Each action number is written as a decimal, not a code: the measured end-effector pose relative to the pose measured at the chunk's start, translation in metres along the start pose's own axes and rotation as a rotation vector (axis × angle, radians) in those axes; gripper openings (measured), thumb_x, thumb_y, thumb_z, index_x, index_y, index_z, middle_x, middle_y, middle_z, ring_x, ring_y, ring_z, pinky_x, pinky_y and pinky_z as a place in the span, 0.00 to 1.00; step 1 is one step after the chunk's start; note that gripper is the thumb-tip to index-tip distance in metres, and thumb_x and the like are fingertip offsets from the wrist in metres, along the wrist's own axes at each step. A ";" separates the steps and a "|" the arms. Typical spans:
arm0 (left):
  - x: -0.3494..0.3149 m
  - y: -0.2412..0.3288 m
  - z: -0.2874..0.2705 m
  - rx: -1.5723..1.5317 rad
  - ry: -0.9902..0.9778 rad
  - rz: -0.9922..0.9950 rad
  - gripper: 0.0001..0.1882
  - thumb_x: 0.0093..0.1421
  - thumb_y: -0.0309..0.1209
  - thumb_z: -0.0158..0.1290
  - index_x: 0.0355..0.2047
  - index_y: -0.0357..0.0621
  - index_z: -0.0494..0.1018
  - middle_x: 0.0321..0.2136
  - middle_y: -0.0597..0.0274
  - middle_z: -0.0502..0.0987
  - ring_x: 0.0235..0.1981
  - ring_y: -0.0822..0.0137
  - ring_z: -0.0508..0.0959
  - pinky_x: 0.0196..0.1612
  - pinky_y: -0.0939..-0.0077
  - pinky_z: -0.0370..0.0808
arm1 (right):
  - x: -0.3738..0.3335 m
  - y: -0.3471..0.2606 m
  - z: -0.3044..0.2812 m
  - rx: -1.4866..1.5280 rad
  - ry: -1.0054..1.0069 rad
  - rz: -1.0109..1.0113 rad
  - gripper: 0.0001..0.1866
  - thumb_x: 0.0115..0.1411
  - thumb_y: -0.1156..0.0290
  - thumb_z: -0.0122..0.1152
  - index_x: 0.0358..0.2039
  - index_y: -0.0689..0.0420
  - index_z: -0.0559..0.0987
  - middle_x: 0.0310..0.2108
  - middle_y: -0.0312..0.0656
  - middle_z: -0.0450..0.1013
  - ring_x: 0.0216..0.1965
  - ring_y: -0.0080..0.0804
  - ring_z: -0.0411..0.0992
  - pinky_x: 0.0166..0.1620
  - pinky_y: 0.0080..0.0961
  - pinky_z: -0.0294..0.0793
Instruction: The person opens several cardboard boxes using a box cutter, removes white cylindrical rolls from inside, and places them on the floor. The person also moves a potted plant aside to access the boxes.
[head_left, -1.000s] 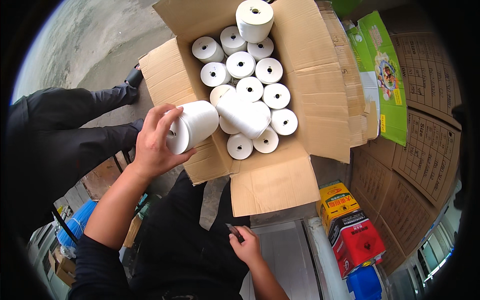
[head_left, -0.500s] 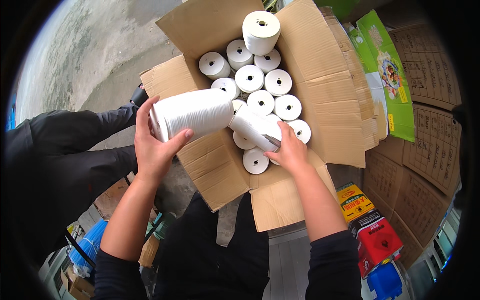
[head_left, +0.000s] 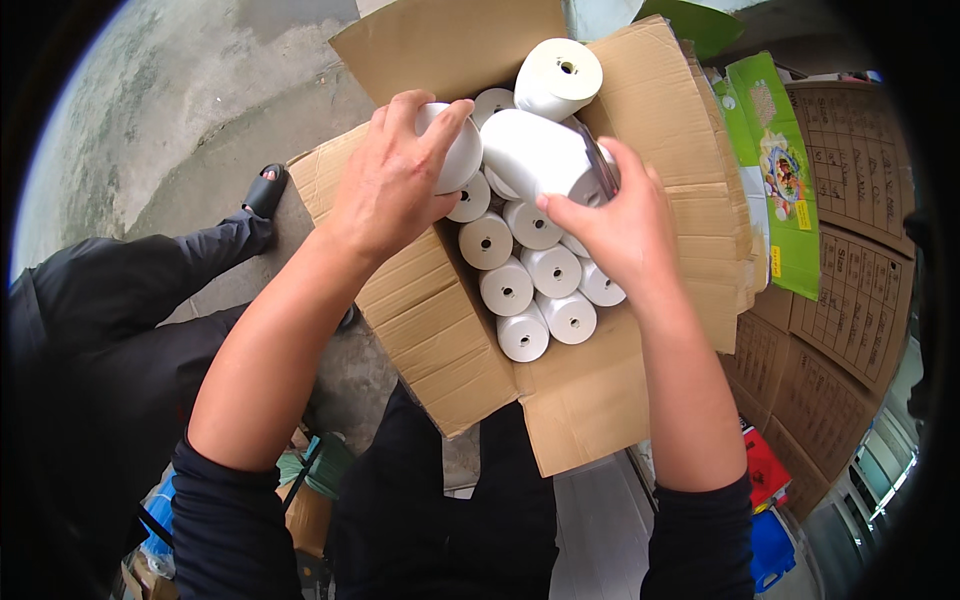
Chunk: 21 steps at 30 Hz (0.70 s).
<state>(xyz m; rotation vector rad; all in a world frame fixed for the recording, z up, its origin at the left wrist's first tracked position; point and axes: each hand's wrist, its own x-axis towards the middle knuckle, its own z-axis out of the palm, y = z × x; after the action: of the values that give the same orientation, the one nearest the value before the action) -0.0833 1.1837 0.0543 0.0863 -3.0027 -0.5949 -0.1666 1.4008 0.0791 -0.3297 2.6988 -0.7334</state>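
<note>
Head view puts two white paper rolls at the centre, both lifted over the open cardboard box. One roll sits in the left hand, whose fingers curl over its top and side in a closed grasp; the roll's end faces down toward the box interior, so its long axis stands roughly upright, tilted a little toward the far flap. A second, larger-looking roll lies on its side just right of the first, its long axis running across the box from left to right. The right hand wraps it from the near right end, thumb underneath and fingers round the back, closed on the roll. A clear wrapping seems to cling to its right end, though that is hard to tell.

The two held rolls nearly touch above the far half of the box. Below them, inside the box, more white rolls stand on end in packed rows with their core holes facing up. One further roll lies tipped on top at the far side of the box.

Right of the box stand stacked brown cartons and a green printed carton. Left of the box, another person's dark trouser leg and black sandal rest on the concrete floor.
</note>
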 end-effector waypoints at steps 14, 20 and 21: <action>0.010 -0.058 0.064 -0.003 0.140 -0.049 0.53 0.43 0.38 0.73 0.67 0.46 0.56 0.65 0.46 0.59 0.64 0.44 0.63 0.65 0.57 0.65 | 0.066 0.010 0.058 0.407 0.275 -0.512 0.23 0.55 0.61 0.69 0.48 0.60 0.76 0.40 0.49 0.75 0.36 0.40 0.78 0.38 0.33 0.80; 0.005 -0.032 0.044 0.165 0.122 0.105 0.54 0.47 0.41 0.71 0.70 0.53 0.53 0.70 0.49 0.52 0.70 0.45 0.55 0.68 0.47 0.57 | -0.097 0.068 0.025 0.834 -0.085 0.329 0.13 0.66 0.69 0.60 0.44 0.66 0.78 0.30 0.39 0.78 0.23 0.21 0.75 0.27 0.18 0.75; 0.010 -0.022 0.040 0.173 0.109 0.168 0.53 0.47 0.41 0.70 0.70 0.54 0.53 0.70 0.50 0.52 0.70 0.45 0.54 0.69 0.46 0.56 | -0.130 0.092 0.026 0.787 -0.181 0.363 0.15 0.68 0.65 0.56 0.48 0.63 0.77 0.36 0.44 0.80 0.22 0.22 0.77 0.16 0.13 0.63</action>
<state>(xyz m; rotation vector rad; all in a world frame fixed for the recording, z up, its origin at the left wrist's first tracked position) -0.0963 1.1781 0.0097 -0.1176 -2.9098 -0.3041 -0.0495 1.5059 0.0416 0.2661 2.0065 -1.4571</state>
